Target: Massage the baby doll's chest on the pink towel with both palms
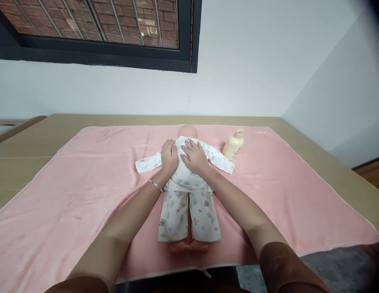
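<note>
A baby doll [189, 179] in white printed pyjamas lies on a pink blanket [85, 195], its head away from me and its feet towards me. It seems to be face down, since only the smooth back of the head shows. My left hand [169, 156], with a silver bangle at the wrist, rests flat on the doll's upper left side, fingers stretched out together. On the middle and right of the upper body lies my right hand [195, 157], its fingers spread. Both sleeves of the doll reach outwards. Neither hand grips anything.
A cream pump bottle [233, 145] lies or leans on the blanket beside the doll's right sleeve. Beneath the blanket is a wooden table [67, 121], with a white wall [238, 73] behind it. A dark-framed window [116, 53] with bars is at upper left.
</note>
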A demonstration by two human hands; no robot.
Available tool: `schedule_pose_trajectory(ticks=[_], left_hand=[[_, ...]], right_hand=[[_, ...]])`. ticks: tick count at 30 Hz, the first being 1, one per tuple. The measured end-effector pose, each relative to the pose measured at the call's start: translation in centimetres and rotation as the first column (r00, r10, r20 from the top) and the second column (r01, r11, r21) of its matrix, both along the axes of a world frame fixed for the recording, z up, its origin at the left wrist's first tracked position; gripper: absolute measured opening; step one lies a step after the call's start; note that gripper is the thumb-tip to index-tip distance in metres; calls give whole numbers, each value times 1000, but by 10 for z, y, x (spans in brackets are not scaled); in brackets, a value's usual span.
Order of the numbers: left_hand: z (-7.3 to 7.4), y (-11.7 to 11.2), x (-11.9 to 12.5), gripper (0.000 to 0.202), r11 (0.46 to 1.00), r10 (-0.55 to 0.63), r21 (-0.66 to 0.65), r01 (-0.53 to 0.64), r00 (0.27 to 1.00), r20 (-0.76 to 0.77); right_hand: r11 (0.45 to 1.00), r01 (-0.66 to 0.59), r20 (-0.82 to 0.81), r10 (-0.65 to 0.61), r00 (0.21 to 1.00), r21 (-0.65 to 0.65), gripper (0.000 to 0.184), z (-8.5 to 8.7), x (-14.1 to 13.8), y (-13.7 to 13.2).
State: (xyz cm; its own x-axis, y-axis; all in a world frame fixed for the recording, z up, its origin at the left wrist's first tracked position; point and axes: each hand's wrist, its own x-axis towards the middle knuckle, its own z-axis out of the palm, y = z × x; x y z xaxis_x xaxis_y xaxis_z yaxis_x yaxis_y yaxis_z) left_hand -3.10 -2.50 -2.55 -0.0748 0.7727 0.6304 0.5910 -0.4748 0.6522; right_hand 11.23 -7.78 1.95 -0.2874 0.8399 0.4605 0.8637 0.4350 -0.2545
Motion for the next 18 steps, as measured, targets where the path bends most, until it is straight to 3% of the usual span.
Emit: schedule_pose_trajectory(ticks=[4, 9, 18], left_hand=[[-2, 0, 0, 41, 1000, 14, 16, -13, 999, -40], [-3, 1, 0, 41, 1000, 22, 15, -21, 998, -50], [-3, 1, 1, 41, 999, 8, 33, -6, 999, -43]], right_hand=[[995, 95, -111, -91, 990, 27, 47, -1, 2, 2], [996, -4, -65, -2, 998, -94, 46, -1, 3, 3], [999, 34, -84, -36, 996, -18, 43, -4, 2, 2]])
